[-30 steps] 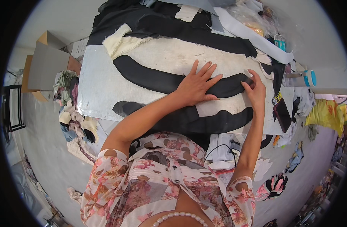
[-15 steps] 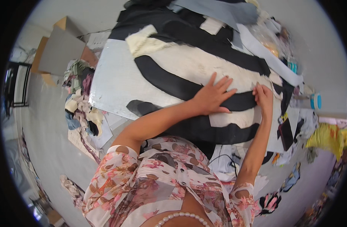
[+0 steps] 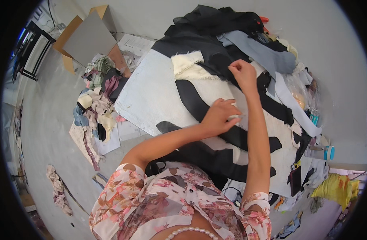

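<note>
Head view: we look down on a pale table (image 3: 139, 94), with dark cloth (image 3: 183, 38) heaped along its far side. Nearer us, a curved black strip (image 3: 191, 100) lies slantwise on the tabletop, its far end beside a frayed cream scrap (image 3: 187, 65). Our left hand (image 3: 219, 117) is over the strip's middle, fingers curled; our right hand (image 3: 245, 75) is over the dark cloth, thumb and fingertips together. We cannot tell whether either holds anything. Near the table's right edge lies a phone (image 3: 296, 182).

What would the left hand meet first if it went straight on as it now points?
The left hand would probably meet the right forearm first, though depth is unclear: it might pass beneath.
</note>
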Demonstrator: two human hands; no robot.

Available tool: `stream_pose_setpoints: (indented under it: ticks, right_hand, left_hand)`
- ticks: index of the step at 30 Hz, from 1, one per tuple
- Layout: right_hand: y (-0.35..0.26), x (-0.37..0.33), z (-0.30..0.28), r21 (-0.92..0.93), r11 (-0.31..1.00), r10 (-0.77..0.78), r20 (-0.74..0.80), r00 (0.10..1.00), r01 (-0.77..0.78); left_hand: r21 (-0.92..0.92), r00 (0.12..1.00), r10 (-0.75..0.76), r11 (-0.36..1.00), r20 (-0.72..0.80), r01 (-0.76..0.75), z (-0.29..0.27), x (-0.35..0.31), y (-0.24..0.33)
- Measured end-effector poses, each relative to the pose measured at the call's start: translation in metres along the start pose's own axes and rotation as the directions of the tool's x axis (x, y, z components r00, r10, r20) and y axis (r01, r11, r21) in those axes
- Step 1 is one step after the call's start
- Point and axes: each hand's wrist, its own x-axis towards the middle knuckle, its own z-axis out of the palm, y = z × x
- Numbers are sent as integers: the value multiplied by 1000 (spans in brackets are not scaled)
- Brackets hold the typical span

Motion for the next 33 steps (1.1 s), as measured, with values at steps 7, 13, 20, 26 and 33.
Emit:
stream_pose_setpoints:
  ticks: [7, 13, 20, 26, 33]
  right_hand:
    - [30, 26, 53, -372, 928, -28, 29, 999, 37]
    - [34, 29, 37, -45, 994, 103, 52, 993, -101]
    - [3, 18, -10, 250, 967, 59, -36, 998, -48]
    - [-37, 0, -39, 145, 967, -187, -143, 972, 207]
    - [24, -11, -77, 663, 740, -95, 270, 958, -114]
  left_hand:
    - [76, 977, -43, 995, -207, 60, -63, -10, -27]
    - [-156, 914, -319, 945, -251, 287, -81, 12, -42]
    - [-678, 764, -644, 582, -47, 449, -64, 61, -51]
    - [-952, 783, -619, 204, 54, 227, -35, 108, -53]
    - [-814, 877, -480, 508, 2, 280, -40, 127, -26]
